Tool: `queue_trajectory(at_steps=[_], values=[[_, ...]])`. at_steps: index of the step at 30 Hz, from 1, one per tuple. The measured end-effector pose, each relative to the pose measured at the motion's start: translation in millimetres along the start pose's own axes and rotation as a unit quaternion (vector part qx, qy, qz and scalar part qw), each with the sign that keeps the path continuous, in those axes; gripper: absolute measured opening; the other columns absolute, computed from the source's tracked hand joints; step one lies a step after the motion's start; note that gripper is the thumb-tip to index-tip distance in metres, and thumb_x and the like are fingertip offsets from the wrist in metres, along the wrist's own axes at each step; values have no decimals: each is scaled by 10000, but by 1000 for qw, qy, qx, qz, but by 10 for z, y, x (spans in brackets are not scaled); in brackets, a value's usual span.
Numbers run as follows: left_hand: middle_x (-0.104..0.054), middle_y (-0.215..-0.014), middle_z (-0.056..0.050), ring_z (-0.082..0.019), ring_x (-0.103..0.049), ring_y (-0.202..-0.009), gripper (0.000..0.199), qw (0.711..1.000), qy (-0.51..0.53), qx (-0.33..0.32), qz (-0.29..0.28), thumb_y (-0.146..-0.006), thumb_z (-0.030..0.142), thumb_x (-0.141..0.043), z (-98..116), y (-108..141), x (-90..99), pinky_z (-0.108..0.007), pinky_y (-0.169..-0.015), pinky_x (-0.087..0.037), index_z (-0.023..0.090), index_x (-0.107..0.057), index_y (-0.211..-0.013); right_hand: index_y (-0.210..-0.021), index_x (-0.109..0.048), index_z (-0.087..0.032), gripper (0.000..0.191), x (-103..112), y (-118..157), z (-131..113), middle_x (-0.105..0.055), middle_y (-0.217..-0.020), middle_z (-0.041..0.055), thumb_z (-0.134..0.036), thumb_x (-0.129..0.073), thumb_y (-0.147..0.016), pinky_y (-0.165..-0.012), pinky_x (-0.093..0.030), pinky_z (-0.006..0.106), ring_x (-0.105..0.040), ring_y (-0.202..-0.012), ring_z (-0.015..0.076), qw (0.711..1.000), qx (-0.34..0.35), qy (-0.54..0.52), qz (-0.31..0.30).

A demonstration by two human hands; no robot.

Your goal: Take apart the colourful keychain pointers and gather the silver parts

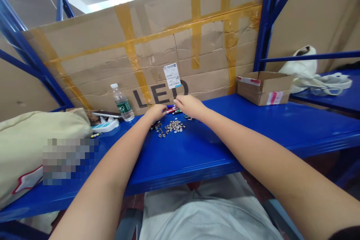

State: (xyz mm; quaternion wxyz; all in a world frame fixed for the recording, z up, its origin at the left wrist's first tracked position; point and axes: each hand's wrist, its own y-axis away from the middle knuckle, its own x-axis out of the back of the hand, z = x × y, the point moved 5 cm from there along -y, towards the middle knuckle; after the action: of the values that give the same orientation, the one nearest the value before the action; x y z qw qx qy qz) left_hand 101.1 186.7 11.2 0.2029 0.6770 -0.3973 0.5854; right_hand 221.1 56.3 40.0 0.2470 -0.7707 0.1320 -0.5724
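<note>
My left hand (156,112) rests at the back of the blue tabletop, fingers curled beside the end of a red pen (171,110). My right hand (189,105) is bent just above several coloured pens (177,112), its fingers drawn in and partly hidden. What either hand holds, if anything, does not show. In front of the hands lies a heap of small round silvery metal pieces (176,126). Left of it, darker small metal pieces (161,130) are scattered, some partly behind my left hand.
A blue table (182,157) spans the view, backed by a taped cardboard sheet (157,52). On the left stand a water bottle (123,105), a white power strip (107,125) and a pale bag (42,131). An open cardboard box (263,88) sits at the right.
</note>
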Motion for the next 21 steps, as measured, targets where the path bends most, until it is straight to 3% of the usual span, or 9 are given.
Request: queue_trajectory(at_steps=[4,8,12,15,18,21], values=[[-675,-1070,-92,-235,-615,-976,265,1000,-16,0,-23,-812,283,-548,143,-250,-107,-293,-842,-459,183,-672,-1024,-935,-608,-162,355,108,-39,307,-669,-963,118,-347,-308,-974,-678,-373,273,-591,-856,209,997,-56,-10,47],[-666,-1042,-111,-257,-621,-967,229,998,-30,42,-20,-800,255,-552,196,-304,-148,-320,-841,-467,171,-688,-964,-906,-630,-166,330,50,-64,380,-678,-965,110,-331,-348,-955,-684,-389,273,-599,-861,207,997,-63,-19,45],[-652,-1047,-164,-306,-617,-974,224,996,-39,82,8,-802,250,-536,211,-242,-54,-367,-808,-476,128,-684,-916,-888,-646,-174,311,-7,-72,342,-684,-961,100,-329,-381,-935,-699,-413,285,-607,-858,209,997,-61,-31,31],[-672,-1012,-144,-286,-624,-960,243,994,-26,94,41,-824,279,-511,225,-173,105,-347,-776,-482,138,-662,-953,-938,-636,-178,250,-39,-58,366,-681,-971,97,-316,-429,-913,-712,-430,298,-611,-867,214,995,-72,-55,33],[-697,-962,-92,-221,-640,-907,229,989,77,81,99,-834,298,-523,264,-23,311,-296,-759,-486,160,-644,-971,-1128,-568,-151,321,-74,-44,398,-652,-1085,127,-316,-546,-853,-758,-443,306,-601,-945,224,992,-62,-98,55],[-708,-936,-74,-178,-656,-847,207,953,251,67,153,-820,273,-557,299,244,485,-272,-758,-500,147,-631,-967,-1175,-535,-119,415,-140,-53,352,-620,-1161,151,-294,-618,-807,-813,-433,302,-583,-1007,225,990,-9,-133,40]])
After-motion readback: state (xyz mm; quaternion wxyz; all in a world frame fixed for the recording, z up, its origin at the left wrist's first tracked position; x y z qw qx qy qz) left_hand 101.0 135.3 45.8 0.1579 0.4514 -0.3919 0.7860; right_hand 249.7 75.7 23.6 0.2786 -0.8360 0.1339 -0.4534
